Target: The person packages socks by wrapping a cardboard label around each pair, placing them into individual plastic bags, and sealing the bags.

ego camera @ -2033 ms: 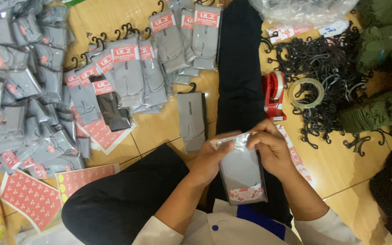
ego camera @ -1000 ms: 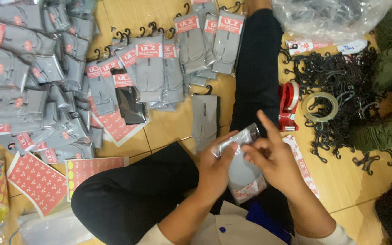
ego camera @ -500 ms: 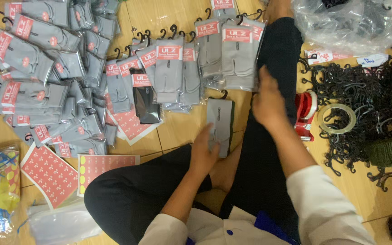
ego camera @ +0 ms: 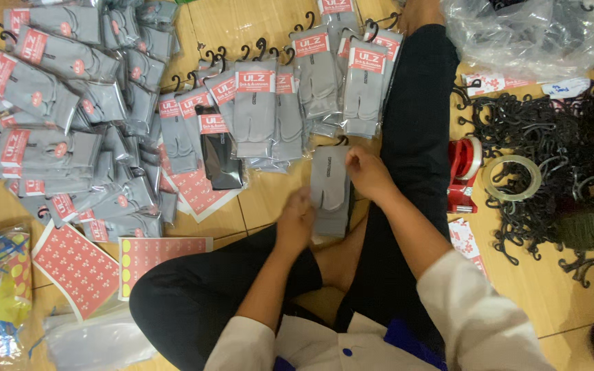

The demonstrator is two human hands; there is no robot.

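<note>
A grey sock (ego camera: 330,189) is held flat on the floor (ego camera: 269,196).
Its top edge is pinched by the right hand (ego camera: 368,173) — its 7 o'clock side is pressed by the closed left hand (ego camera: 295,221).

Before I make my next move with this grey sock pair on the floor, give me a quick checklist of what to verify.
1. Left hand on the grey sock pair: ok, touching its lower left edge.
2. Right hand on its top right corner: ok.
3. Pair lying flat on the wooden floor: ok.
4. Hook fitted at the top: cannot tell.
5. Pile of black hooks nearby: ok, to the right.
6. Tape dispenser nearby: ok, beside the right leg.
</note>
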